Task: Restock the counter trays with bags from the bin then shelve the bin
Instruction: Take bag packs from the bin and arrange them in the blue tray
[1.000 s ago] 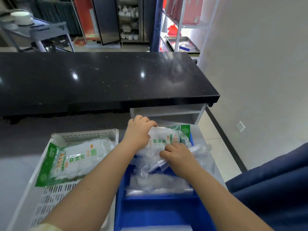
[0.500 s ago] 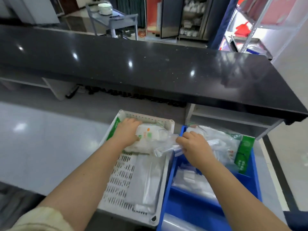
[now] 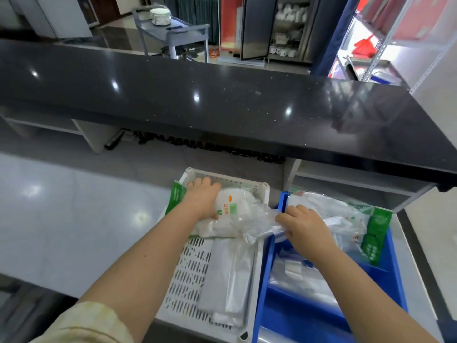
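A white slotted tray (image 3: pixel 188 273) sits on the grey counter beside a blue bin (image 3: pixel 385 280). My left hand (image 3: pixel 201 199) presses a white pack of bags (image 3: pixel 232 211) with green and orange print into the tray's far end. My right hand (image 3: pixel 303 225) grips the clear crinkled tail of that pack over the bin's left wall. More clear bags and a green-labelled pack (image 3: pixel 374 233) lie in the bin. Flat clear bags (image 3: pixel 227 276) lie along the tray's floor.
A raised black counter top (image 3: pixel 222 102) runs across just beyond the tray and bin. An open shelf (image 3: pixel 346 179) sits under its right end. A cart with plates (image 3: pixel 170 28) and metal shelving (image 3: pixel 376 53) stand farther back. Grey counter (image 3: pixel 74 214) spreads left.
The white pack has gone from the blue bin into the tray with my left hand on it. My right hand followed to the bin's left wall, and the view swung left.
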`<state>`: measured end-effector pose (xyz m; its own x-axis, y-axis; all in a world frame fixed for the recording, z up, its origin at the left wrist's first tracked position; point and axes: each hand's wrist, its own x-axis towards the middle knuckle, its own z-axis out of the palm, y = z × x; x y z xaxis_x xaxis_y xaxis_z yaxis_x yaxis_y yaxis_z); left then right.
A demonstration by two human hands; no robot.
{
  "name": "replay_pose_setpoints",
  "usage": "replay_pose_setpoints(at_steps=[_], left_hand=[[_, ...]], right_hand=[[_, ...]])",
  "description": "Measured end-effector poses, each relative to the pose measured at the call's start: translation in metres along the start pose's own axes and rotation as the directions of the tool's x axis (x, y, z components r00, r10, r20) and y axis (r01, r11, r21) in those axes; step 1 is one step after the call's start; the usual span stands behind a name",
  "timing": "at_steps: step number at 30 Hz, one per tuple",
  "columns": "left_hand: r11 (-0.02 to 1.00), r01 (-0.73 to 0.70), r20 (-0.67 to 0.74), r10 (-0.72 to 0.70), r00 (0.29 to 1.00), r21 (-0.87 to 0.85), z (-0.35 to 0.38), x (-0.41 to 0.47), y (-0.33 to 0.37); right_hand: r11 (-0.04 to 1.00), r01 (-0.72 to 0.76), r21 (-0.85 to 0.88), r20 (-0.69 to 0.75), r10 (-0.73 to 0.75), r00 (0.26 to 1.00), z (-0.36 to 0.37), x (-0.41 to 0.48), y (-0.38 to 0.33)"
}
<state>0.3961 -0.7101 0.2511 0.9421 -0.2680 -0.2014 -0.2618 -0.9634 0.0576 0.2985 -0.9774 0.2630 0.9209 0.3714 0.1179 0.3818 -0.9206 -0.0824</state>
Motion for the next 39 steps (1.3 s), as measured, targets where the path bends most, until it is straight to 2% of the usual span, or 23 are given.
replay_pose_setpoints(at_steps=[4, 6, 9, 12, 14, 17, 21, 25, 27, 31, 35, 39], left_hand=[[0.99, -0.018, 0.0, 0.018, 1.0, -0.137, -0.019, -0.014, 0.009], [0.985, -0.049, -0.049, 0.042, 0.998, -0.167, -0.036, -0.023, 0.014], [0.992, -0.118, -0.23, 0.106, 0.967, -0.039, -0.073, -0.031, 0.031], [0.984, -0.157, -0.41, 0.179, 0.894, 0.087, -0.111, -0.032, 0.065], [0.976, -0.212, -0.471, 0.213, 0.856, 0.056, -0.125, -0.028, 0.097], [0.938, -0.34, -0.446, 0.276, 0.852, -0.068, -0.126, -0.019, 0.154], [0.869, -0.486, -0.336, 0.432, 0.837, -0.095, -0.095, 0.0, 0.228], [0.86, -0.494, -0.213, 0.462, 0.861, -0.132, -0.053, 0.021, 0.269], [0.863, -0.497, -0.179, 0.476, 0.861, -0.094, -0.038, 0.028, 0.274], [0.842, -0.536, -0.289, 0.5, 0.816, -0.058, -0.037, 0.031, 0.262], [0.785, -0.593, -0.456, 0.468, 0.757, -0.179, -0.065, 0.018, 0.23], [0.761, -0.542, -0.524, 0.317, 0.79, -0.357, -0.061, -0.015, 0.202]], right_hand=[[1.0, 0.005, 0.001, 0.006, -0.005, 1.0, -0.004, -0.006, 0.001], [1.0, 0.002, -0.023, 0.02, -0.002, 1.0, -0.008, -0.01, 0.002], [0.998, 0.007, -0.06, 0.024, -0.005, 1.0, -0.016, -0.025, 0.004], [0.996, 0.004, -0.086, 0.008, -0.003, 1.0, -0.024, -0.05, 0.012], [0.995, -0.022, -0.102, -0.008, 0.022, 1.0, -0.029, -0.069, 0.021], [0.99, -0.095, -0.106, -0.066, 0.088, 0.994, -0.035, -0.1, 0.033], [0.978, -0.188, -0.093, -0.14, 0.174, 0.975, -0.041, -0.133, 0.046], [0.97, -0.223, -0.095, -0.152, 0.207, 0.966, -0.043, -0.15, 0.055], [0.969, -0.231, -0.087, -0.148, 0.217, 0.965, -0.041, -0.154, 0.056], [0.977, -0.195, -0.083, -0.144, 0.182, 0.973, -0.04, -0.153, 0.059], [0.976, -0.191, -0.103, -0.15, 0.175, 0.973, -0.04, -0.128, 0.075], [0.98, -0.176, -0.093, -0.144, 0.162, 0.976, -0.035, -0.073, 0.082]])
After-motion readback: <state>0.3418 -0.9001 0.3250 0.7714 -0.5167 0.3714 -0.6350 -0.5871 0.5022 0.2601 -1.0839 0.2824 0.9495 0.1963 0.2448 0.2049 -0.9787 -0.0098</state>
